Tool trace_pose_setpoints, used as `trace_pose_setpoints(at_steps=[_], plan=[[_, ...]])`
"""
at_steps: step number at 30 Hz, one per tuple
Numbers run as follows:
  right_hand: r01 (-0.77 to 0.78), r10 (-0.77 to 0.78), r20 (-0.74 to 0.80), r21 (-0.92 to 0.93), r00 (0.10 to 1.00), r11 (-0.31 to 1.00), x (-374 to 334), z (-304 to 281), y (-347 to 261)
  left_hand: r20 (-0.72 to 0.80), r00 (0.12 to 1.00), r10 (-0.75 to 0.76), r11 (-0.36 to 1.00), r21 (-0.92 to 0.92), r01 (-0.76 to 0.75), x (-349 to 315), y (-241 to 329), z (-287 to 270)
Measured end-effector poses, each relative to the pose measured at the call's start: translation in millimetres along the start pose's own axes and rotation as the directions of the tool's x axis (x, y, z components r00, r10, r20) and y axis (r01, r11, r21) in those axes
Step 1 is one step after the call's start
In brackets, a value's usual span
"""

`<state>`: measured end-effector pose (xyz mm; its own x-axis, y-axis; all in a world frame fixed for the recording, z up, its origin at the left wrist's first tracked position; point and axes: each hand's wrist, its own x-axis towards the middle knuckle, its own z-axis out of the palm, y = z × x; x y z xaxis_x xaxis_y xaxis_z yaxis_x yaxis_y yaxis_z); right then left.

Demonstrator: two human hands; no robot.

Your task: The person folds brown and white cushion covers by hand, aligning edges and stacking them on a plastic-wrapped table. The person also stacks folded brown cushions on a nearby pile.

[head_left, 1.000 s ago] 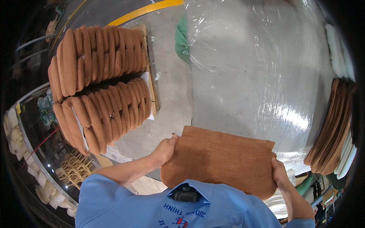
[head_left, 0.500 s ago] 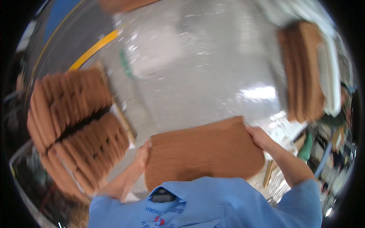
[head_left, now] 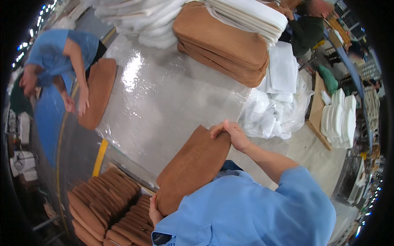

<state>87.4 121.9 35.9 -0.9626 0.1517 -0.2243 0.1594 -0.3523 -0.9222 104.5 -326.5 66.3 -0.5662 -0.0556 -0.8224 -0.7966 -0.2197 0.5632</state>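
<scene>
A brown, fabric-like pad (head_left: 195,168), flat with rounded corners, lies tilted in front of my body at the near edge of a table (head_left: 164,102) covered in shiny clear plastic. My left hand (head_left: 154,211) is closed around the pad's lower left corner, its fingers partly hidden. At the upper right corner, my right hand (head_left: 233,134) holds the pad with its fingers bent over the edge. My shirt covers part of the pad's near side.
Stacked brown pads (head_left: 221,45) and white pads (head_left: 250,20) stand on the table's far side. More brown pads (head_left: 102,201) fill a stack at lower left. Across the table's left end, a co-worker (head_left: 61,61) handles another brown pad (head_left: 98,94). White wrapping (head_left: 271,112) lies at right.
The view has swung to the right, and the co-worker has come into sight. The pad, held level across my front before, now slants up to the right with both hands still on it.
</scene>
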Motion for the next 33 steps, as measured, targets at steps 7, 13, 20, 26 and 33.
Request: trace_pose_setpoints(at_steps=[7,13,20,26,33], plan=[[0.105,-0.066,-0.255,0.144,0.965,0.984,38.2,16.3,54.4,-0.17,0.983,-0.075,0.997,0.019,0.08,36.1,30.9,0.0],[0.111,-0.084,-0.375,0.051,0.923,0.992,51.4,4.8,95.8,-0.202,0.975,-0.096,0.995,-0.025,0.092,40.6,34.7,3.6],[0.069,-0.026,-0.346,0.113,0.938,0.991,48.5,7.1,89.0,-0.134,0.989,0.059,0.998,0.024,-0.056,33.4,30.9,10.4],[-0.095,0.13,-0.226,0.159,0.965,0.983,3.2,-5.9,44.3,-0.078,0.997,0.001,0.978,0.208,0.015,32.8,29.2,-0.7],[-0.461,0.425,-0.181,-0.266,0.887,0.847,-26.8,-8.4,-14.3,0.073,0.982,-0.175,0.817,0.568,0.104,7.9,64.3,9.3]])
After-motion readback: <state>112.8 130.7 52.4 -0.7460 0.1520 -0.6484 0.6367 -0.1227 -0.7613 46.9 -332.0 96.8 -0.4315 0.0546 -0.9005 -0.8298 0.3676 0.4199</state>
